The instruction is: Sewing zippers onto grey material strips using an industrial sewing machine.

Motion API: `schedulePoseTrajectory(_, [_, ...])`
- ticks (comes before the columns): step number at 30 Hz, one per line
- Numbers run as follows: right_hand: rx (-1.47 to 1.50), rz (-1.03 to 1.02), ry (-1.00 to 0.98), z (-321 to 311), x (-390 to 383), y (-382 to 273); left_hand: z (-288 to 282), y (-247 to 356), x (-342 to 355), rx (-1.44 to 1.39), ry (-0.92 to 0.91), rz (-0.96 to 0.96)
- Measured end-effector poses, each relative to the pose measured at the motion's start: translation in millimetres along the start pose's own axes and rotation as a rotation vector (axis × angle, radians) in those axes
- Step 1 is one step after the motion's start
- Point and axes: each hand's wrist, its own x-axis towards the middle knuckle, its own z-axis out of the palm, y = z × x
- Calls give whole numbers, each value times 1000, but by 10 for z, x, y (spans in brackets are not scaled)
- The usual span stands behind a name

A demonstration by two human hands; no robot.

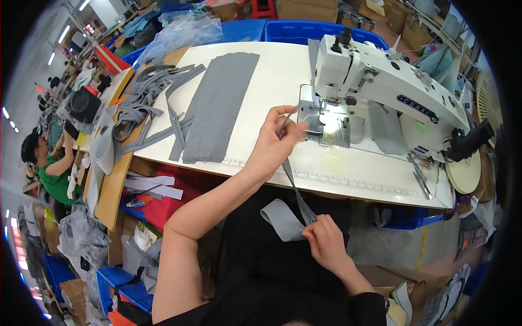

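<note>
Left hand (pixel 273 142) is up at the white sewing machine (pixel 375 81), fingers pinched together on the far end of a narrow grey fabric strip (pixel 292 182) just beside the presser foot. The strip runs taut off the near edge of the white table (pixel 283 70) — down to the right hand (pixel 325 240), fingertips clamped on its wider, curled near end. Far left, cut grey pieces (pixel 217 103) lie flat on the table.

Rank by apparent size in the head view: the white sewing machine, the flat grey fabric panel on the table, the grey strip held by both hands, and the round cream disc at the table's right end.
1. White sewing machine
2. Flat grey fabric panel
3. Grey strip, long but narrow
4. Cream disc

The machine and panel are fairly close; fisheye bending makes their order unsure.
</note>
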Motion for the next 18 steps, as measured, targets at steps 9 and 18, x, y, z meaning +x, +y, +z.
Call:
schedulePoseTrajectory(9, [92, -72, -29, -783, 279, -254, 87, 8, -165, -513, -477, -146])
schedulePoseTrajectory(18, [207, -41, 259, -887, 692, -536, 152, 4, -200, -542, -312, -76])
